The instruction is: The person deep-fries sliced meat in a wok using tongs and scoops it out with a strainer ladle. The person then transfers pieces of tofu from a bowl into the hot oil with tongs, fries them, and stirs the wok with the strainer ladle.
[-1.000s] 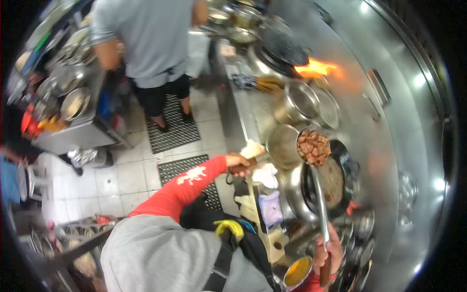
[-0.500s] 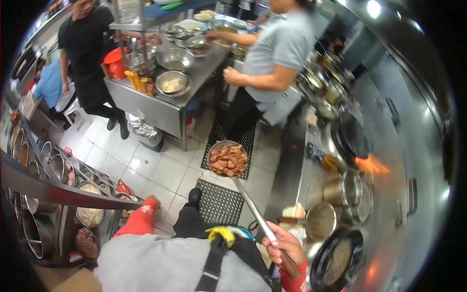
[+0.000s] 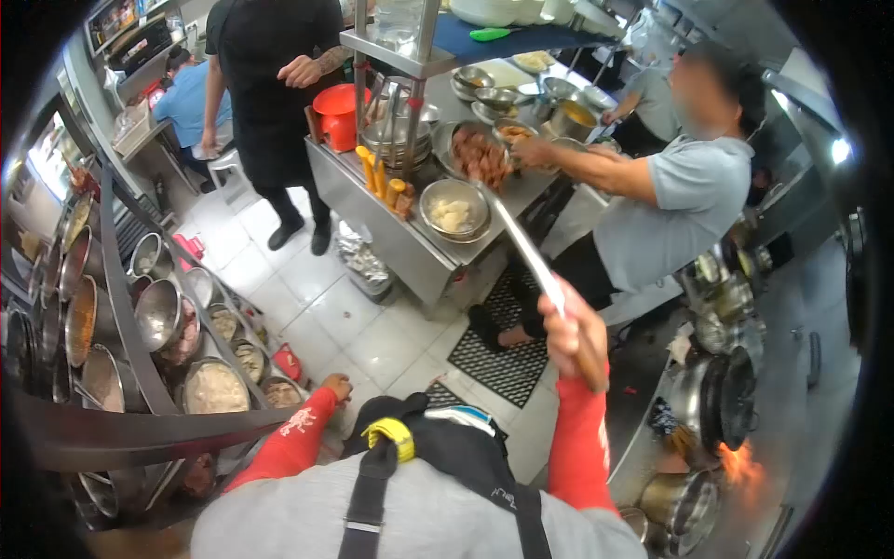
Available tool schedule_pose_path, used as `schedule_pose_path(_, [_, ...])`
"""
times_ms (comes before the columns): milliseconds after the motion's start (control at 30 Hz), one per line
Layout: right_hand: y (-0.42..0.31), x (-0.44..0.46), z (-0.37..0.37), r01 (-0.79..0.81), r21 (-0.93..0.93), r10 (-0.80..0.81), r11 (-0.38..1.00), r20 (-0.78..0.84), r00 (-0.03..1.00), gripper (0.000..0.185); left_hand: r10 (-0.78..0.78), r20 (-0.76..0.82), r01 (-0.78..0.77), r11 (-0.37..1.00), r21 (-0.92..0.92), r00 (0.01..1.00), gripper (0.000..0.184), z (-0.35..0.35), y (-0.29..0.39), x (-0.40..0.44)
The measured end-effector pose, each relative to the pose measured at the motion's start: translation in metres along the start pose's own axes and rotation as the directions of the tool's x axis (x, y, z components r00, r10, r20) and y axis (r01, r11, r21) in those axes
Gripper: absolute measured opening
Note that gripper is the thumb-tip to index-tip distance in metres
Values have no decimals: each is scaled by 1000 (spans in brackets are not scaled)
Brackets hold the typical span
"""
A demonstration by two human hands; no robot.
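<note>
My right hand (image 3: 573, 331) is wrapped round the wooden grip of a long-handled skimmer (image 3: 526, 244), its metal shaft reaching forward to the counter. At its far end, browned meat pieces (image 3: 480, 156) are heaped at a steel bowl (image 3: 443, 160); I cannot tell how much lies on the skimmer and how much in the bowl. Nearer me sits another steel bowl (image 3: 430, 212) with pale food (image 3: 451, 216) in it. My left hand (image 3: 337, 387) hangs low by the containers on the left, holding nothing, fingers apart.
A co-worker in grey (image 3: 666, 200) reaches over the steel counter (image 3: 358, 210) from the right. Another in black (image 3: 279, 102) stands behind it. Metal rails (image 3: 140, 326) and food containers (image 3: 216, 387) line my left. Flames (image 3: 740, 466) rise near pots at right. A rubber mat (image 3: 507, 359) covers floor tiles.
My right hand has raised the skimmer of meat from above the floor mat up to the bowl on the counter. My view has shifted closer to the counter. The left hand stays low, empty.
</note>
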State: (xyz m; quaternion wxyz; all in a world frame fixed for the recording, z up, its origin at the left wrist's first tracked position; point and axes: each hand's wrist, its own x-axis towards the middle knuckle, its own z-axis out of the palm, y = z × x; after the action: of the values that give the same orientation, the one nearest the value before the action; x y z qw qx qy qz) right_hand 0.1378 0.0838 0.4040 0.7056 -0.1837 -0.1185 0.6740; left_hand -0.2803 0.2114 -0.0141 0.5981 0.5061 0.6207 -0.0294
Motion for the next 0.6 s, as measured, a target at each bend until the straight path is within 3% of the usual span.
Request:
schedule_pose_path(33, [-6,30,-17,-5,62,2,998,53,999,47,30,-52,-36,992,-119,998,48,-7,6,-7])
schedule_pose_path(233, [7,173,-118,-175,465,66,868,241,968,22,37,-34,-41,990,-134,999,47,-31,-4,-50])
schedule_pose_path(367, [27,199,-125,-251,615,11,747,367,930,29,135,-72,-109,951,288,988,46,-30,-25,-89])
schedule_pose_path(433, [32,206,-117,-261,596,-3,759,405,914,46,196,-49,-166,919,358,979,46,-28,-52,-72])
schedule_pose_path(500, [31,206,-99,-206,522,-49,828,432,901,26,265,-10,-248,914,321,964,46,-33,-78,-34])
schedule_pose_path(567, [28,206,-94,-187,468,1,864,371,929,23,325,29,-323,918,228,945,47,-37,-85,6])
schedule_pose_path(600, [28,203,-88,-93,361,-21,928,299,954,24,330,44,-333,928,170,943,47,-39,-81,21])
